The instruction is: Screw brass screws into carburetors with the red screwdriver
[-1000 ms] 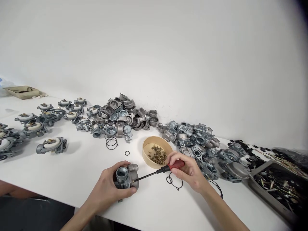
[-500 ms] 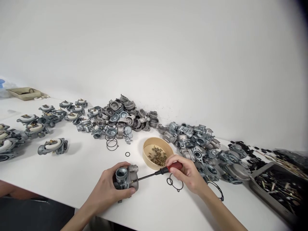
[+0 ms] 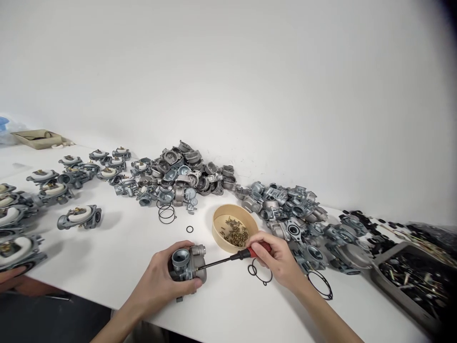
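Note:
My left hand point(image 3: 162, 276) is wrapped round a grey metal carburetor point(image 3: 186, 265) and steadies it on the white table, its round bore facing up. In my right hand point(image 3: 276, 259) is a screwdriver point(image 3: 243, 255) with a red and black handle, held between thumb and fingers. The shaft slopes down to the left, and its tip meets a small brass-coloured screw at the carburetor's right side. Just behind the screwdriver handle stands a round tan bowl point(image 3: 218, 233) holding many small brass screws point(image 3: 235, 232). A black gasket ring point(image 3: 264, 282) lies below the handle.
Piled float bowls point(image 3: 193, 171) lie against the wall, with heaped carburetors point(image 3: 285, 205) to the right. Carburetors with white floats point(image 3: 80, 215) stand at left, where another person's hand point(image 3: 14, 278) shows. A metal tray point(image 3: 400, 286) of small parts sits at right. Loose O-rings point(image 3: 189, 229) lie centrally.
At the left edge, the other person's hand has come up at the table edge with a white-float carburetor. My hands, the screwdriver and my carburetor stay nearly in place.

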Demonstrator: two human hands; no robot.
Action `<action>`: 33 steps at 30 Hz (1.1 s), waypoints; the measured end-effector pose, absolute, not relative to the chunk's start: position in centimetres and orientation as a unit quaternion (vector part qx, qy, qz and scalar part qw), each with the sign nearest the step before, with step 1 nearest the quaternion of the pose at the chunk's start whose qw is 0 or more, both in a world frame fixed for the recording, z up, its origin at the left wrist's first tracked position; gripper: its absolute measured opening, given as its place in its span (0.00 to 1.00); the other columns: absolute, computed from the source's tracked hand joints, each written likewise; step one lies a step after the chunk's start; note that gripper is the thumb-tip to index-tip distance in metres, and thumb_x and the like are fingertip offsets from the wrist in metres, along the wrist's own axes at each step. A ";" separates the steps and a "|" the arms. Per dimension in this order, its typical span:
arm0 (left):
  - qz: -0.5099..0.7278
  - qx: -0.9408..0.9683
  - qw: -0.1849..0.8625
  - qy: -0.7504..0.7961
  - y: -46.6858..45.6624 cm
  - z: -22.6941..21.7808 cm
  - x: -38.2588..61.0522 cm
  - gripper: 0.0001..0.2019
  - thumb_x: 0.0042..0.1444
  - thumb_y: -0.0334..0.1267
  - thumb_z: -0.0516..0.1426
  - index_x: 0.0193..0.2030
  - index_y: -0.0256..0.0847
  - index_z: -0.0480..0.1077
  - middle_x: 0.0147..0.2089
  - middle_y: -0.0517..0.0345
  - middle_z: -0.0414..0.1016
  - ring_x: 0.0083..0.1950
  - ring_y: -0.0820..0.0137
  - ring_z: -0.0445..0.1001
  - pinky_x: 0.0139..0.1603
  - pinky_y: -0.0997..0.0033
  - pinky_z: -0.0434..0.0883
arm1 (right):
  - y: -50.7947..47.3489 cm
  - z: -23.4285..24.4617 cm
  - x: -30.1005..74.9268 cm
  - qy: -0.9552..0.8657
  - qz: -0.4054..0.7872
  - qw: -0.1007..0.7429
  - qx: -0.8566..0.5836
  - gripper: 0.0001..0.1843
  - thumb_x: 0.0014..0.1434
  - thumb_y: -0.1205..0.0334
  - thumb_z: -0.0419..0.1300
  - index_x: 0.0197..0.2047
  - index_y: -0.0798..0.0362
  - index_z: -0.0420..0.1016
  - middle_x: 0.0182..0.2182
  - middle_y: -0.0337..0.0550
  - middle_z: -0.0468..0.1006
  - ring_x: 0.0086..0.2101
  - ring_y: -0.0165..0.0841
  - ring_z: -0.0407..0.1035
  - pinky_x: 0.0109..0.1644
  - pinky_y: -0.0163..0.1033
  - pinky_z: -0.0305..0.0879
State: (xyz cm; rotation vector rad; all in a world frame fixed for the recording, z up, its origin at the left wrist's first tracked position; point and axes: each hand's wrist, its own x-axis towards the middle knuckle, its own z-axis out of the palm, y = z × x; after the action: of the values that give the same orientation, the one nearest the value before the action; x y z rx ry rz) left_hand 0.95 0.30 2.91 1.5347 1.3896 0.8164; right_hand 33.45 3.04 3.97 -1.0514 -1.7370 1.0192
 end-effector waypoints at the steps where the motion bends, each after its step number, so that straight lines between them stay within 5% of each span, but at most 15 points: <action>1: 0.335 0.615 0.440 0.562 0.2 3.0 1.0 0.34 0.46 0.45 0.73 0.62 0.48 0.78 0.61 0.49 0.83 0.65 0.42 0.78 0.63 0.49 0.77 | 3.0 3.9 33.3 -0.691 0.399 0.420 -0.433 0.18 0.74 0.47 0.58 0.40 0.51 0.79 0.26 0.38 0.70 0.22 0.28 0.57 0.25 0.34 0.53; 3: 0.346 0.602 0.450 0.562 0.1 3.2 1.1 0.32 0.46 0.45 0.72 0.61 0.48 0.78 0.59 0.49 0.85 0.63 0.43 0.79 0.60 0.50 0.79 | 3.0 4.0 33.1 -0.700 0.384 0.423 -0.428 0.19 0.75 0.48 0.57 0.39 0.51 0.79 0.27 0.40 0.71 0.23 0.29 0.60 0.26 0.34 0.56; 7: 0.347 0.587 0.503 0.531 0.1 3.4 1.3 0.30 0.49 0.44 0.70 0.61 0.47 0.76 0.56 0.50 0.86 0.55 0.48 0.85 0.50 0.58 0.83 | 2.9 4.4 33.1 -0.729 0.384 0.435 -0.362 0.10 0.69 0.52 0.65 0.44 0.49 0.81 0.46 0.50 0.75 0.38 0.36 0.71 0.35 0.37 0.67; 15: 0.331 0.639 0.457 0.523 0.4 2.8 1.0 0.30 0.50 0.45 0.71 0.61 0.49 0.74 0.60 0.53 0.84 0.60 0.49 0.81 0.56 0.58 0.80 | 3.1 3.9 33.2 -0.689 0.390 0.426 -0.438 0.19 0.73 0.45 0.59 0.39 0.52 0.79 0.27 0.41 0.72 0.22 0.29 0.60 0.24 0.35 0.57; 21: 0.354 0.623 0.459 0.524 0.2 2.9 1.2 0.28 0.50 0.44 0.70 0.59 0.49 0.74 0.60 0.53 0.84 0.61 0.48 0.80 0.51 0.61 0.80 | 2.6 4.6 33.4 -0.721 0.384 0.443 -0.369 0.13 0.66 0.48 0.68 0.44 0.49 0.80 0.46 0.52 0.75 0.41 0.40 0.72 0.38 0.39 0.70; 27: 0.352 0.619 0.466 0.526 0.1 2.9 1.2 0.28 0.50 0.46 0.69 0.60 0.50 0.74 0.62 0.52 0.83 0.64 0.46 0.78 0.55 0.58 0.80 | 2.8 4.2 32.9 -0.699 0.388 0.409 -0.440 0.21 0.75 0.44 0.56 0.39 0.52 0.77 0.25 0.38 0.68 0.20 0.28 0.57 0.22 0.34 0.52; 33: 0.333 0.643 0.434 0.536 0.2 3.0 0.9 0.27 0.53 0.45 0.69 0.60 0.51 0.74 0.64 0.52 0.81 0.64 0.48 0.78 0.61 0.55 0.77 | 2.6 4.6 32.7 -0.729 0.368 0.438 -0.376 0.14 0.67 0.47 0.67 0.43 0.50 0.79 0.45 0.51 0.74 0.38 0.38 0.71 0.35 0.38 0.68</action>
State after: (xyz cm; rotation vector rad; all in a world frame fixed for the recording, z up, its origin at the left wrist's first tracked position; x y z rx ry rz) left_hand 0.87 0.16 2.96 1.6004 1.3354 0.8302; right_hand 32.75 2.62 4.62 -0.9356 -1.8115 0.9155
